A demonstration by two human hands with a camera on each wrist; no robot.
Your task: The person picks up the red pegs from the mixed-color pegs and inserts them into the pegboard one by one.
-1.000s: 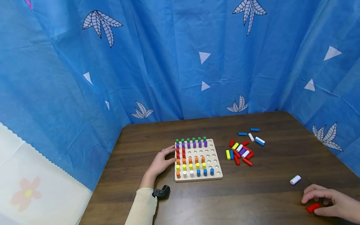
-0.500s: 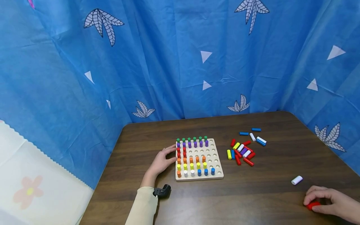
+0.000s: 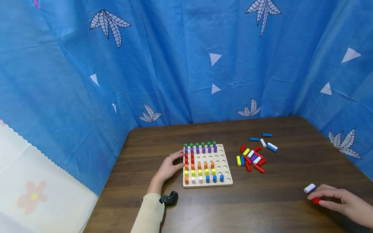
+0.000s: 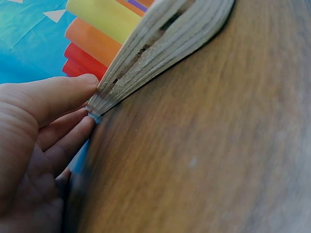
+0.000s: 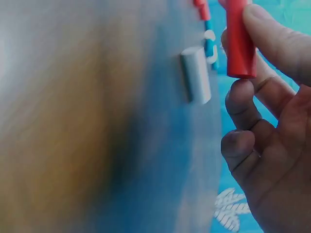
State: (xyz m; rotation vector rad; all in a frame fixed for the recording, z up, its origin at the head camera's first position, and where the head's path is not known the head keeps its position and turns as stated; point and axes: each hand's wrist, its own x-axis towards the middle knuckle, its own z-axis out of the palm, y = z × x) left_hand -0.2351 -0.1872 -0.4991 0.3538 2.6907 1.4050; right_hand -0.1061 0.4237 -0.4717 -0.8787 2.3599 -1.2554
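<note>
From my end, I judge the red peg (image 5: 240,43) could slip if the thumb loosens: the right hand (image 3: 346,202) pinches it at the fingertips, well right of the board (image 3: 204,186). Those fingers might also knock the white peg (image 3: 309,188), just beside them. The left hand (image 3: 167,167) rests, fingers extended, against the board's left edge.

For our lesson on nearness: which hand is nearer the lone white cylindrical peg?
Right: the right hand is beside that white cylindrical peg; the left hand is far off, touching the beige wooden pegboard.
</note>
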